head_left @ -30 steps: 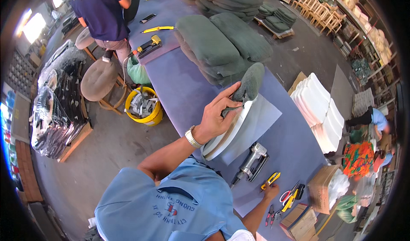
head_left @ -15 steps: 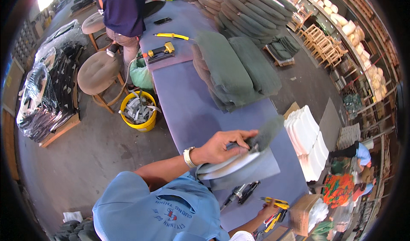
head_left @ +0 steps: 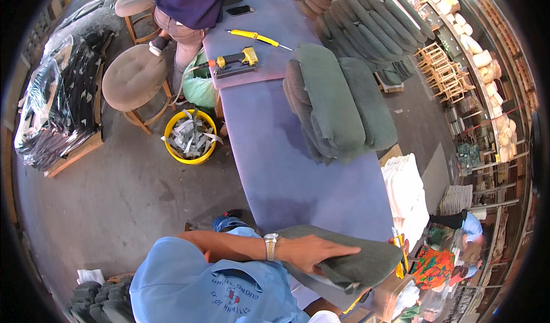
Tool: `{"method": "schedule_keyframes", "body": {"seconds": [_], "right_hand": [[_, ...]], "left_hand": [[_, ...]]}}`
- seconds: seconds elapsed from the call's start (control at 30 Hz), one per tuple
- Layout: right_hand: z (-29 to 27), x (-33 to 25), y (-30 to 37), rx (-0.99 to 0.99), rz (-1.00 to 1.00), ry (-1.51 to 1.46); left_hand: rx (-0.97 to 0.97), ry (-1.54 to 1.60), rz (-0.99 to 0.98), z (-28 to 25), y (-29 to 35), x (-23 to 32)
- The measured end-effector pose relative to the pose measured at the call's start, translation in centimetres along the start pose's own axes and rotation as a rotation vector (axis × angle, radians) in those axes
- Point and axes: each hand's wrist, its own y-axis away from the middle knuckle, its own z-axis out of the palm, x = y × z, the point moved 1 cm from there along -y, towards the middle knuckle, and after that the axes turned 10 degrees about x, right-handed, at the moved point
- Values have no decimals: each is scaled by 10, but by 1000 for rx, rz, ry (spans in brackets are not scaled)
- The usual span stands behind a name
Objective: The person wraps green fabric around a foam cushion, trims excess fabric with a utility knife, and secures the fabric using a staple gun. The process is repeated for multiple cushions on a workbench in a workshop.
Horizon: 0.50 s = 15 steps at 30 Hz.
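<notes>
A dark green fabric-covered cushion panel lies at the near end of the padded blue-grey table. My left hand rests over it, index finger stretched along the top and the other fingers curled at its near edge. At the panel's far right corner, my right hand holds a slim yellow cutting tool upright. The panel hides most of that hand. Another yellow-handled tool shows partly below the panel.
Stacked green cushions lie ahead, behind them a yellow staple gun, a thin yellow tool and a phone. A yellow bucket of scraps stands left. A co-worker is at the far end; white pads are stacked right.
The panel has turned over from its pale underside to its green face and lies lower. My right hand has risen from the tools to the panel's right corner with the yellow cutting tool.
</notes>
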Motion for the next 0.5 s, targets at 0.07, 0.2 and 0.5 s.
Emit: {"method": "schedule_keyframes", "body": {"seconds": [0.07,0.2,0.5], "right_hand": [[7,-9,6,-6,-19,57],[20,-10,12,-32,-22,88],[22,-11,18,-32,-5,95]], "left_hand": [[-19,-14,-6,15,14,-14],[-77,-70,64,29,27,-25],[-247,-117,176,37,26,-14]]}}
